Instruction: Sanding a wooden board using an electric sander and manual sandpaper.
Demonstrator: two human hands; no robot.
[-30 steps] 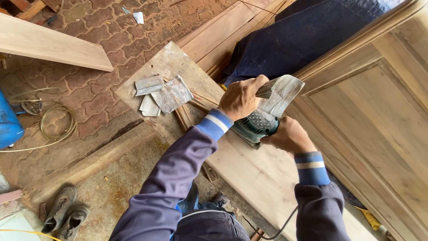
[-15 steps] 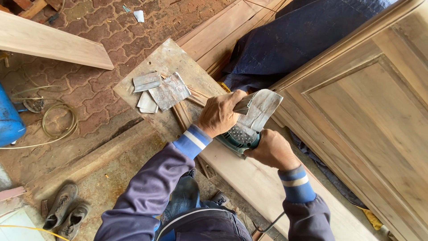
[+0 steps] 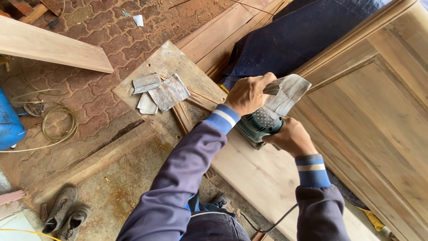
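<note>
Here, both hands (image 3: 267, 116) on green sander (image 3: 258, 125)

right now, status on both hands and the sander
Left hand gripping the front of the green sander, by the sandpaper sheet. Right hand gripping its rear. Sander over the pale plank. Nothing in the way; loose sandpaper pieces lie apart.
</note>
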